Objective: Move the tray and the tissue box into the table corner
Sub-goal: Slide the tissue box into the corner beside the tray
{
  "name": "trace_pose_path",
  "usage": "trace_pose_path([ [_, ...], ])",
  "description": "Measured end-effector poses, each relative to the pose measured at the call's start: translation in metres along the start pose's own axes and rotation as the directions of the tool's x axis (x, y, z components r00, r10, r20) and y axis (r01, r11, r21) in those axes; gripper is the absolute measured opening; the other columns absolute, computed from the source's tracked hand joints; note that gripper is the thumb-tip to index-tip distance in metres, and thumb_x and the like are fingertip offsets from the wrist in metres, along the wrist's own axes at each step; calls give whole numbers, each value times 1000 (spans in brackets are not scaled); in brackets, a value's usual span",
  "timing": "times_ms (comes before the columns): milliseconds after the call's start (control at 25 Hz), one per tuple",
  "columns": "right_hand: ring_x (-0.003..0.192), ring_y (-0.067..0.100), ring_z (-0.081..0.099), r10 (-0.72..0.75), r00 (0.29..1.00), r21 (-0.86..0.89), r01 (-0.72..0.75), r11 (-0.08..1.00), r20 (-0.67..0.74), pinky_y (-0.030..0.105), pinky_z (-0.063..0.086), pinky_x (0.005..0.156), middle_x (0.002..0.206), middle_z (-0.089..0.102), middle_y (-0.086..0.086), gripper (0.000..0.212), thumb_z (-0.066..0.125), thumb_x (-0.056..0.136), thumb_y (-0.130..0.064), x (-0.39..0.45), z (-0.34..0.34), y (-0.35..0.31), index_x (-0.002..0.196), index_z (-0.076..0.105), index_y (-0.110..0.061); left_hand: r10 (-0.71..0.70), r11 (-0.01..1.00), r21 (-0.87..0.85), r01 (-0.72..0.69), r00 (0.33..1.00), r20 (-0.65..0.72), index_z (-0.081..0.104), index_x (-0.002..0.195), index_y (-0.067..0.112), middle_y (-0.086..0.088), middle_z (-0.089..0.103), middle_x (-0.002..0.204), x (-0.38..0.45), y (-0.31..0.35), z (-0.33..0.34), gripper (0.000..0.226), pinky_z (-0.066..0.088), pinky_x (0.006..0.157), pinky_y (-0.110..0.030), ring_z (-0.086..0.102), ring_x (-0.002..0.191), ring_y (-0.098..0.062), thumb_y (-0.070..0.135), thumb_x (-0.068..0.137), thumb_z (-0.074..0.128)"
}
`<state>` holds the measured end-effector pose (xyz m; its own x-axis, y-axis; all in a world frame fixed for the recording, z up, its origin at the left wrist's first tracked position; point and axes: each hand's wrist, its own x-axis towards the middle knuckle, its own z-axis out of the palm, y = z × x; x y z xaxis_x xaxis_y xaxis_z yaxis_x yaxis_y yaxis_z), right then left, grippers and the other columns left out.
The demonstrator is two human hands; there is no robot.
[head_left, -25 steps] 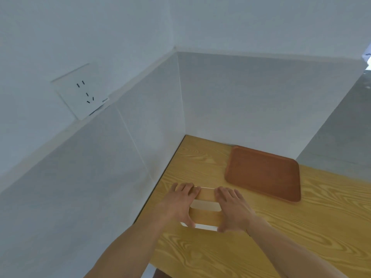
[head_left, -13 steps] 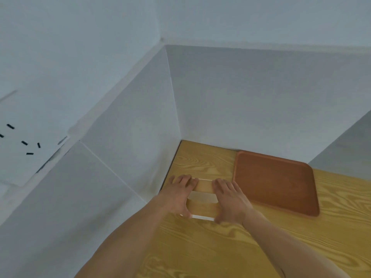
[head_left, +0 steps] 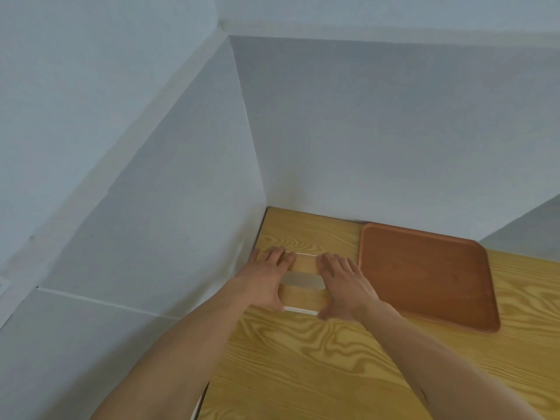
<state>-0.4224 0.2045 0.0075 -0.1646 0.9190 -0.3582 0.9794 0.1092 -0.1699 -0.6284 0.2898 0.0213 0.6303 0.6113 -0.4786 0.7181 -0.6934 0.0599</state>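
A tissue box (head_left: 304,294) with a wood-grain top and a pale slot lies flat on the wooden table (head_left: 318,368), close to the left partition. My left hand (head_left: 267,280) grips its left end and my right hand (head_left: 344,286) grips its right end, fingers laid over the top. A brown tray (head_left: 424,274) lies empty just right of the box, its far edge against the back partition. The hands cover the box's ends.
White partition walls (head_left: 378,131) meet at the table's far left corner (head_left: 268,212). A strip of bare table lies between the box and that corner. The table's left edge runs along the left partition.
Both hands have stayed on the tissue box, which has slid a little closer to the left partition. The view has tilted, and the wall socket has left the frame.
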Motion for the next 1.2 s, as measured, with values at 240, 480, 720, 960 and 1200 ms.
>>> trace_pose_path([
  [240,155,32,4,-3,1000,-15,3,1000,21,53,7,127,168,7,11,130,76,70,-62,5,2,1,161,0,-7,-15,998,-53,18,999,52,-14,157,21,-9,-11,167,2,0,5,127,-2,121,-58,-11,153,-28,61,72,71],
  [480,157,31,-11,-8,994,31,12,999,-109,57,4,126,168,-16,9,114,56,85,-71,-27,19,-9,162,-4,-11,-131,978,-173,112,986,-102,-27,153,26,-4,-40,159,-25,22,38,115,-7,120,-59,-35,147,-26,57,83,60],
  [720,155,33,14,-34,989,-66,25,998,-142,54,12,119,168,17,13,79,33,99,-59,-77,56,-15,160,24,-10,-121,985,-144,94,975,-188,-25,154,30,-1,-38,160,-67,43,94,101,-3,121,-59,-31,149,-23,52,90,51],
  [960,156,31,6,10,997,-58,-15,998,-81,57,13,123,169,6,11,78,27,99,-59,-77,55,-17,161,16,-13,-140,987,-104,123,974,-175,-26,153,31,-2,-34,162,-71,42,95,98,-6,120,-60,-28,150,-25,51,92,48],
  [1200,153,24,-24,36,999,-35,-36,999,-16,58,6,126,166,-26,3,80,29,103,-56,-55,47,-15,161,-13,-20,-179,982,-92,165,967,-179,-24,154,28,-7,-29,163,-56,35,84,90,-4,121,-58,-24,151,-29,52,93,39],
])
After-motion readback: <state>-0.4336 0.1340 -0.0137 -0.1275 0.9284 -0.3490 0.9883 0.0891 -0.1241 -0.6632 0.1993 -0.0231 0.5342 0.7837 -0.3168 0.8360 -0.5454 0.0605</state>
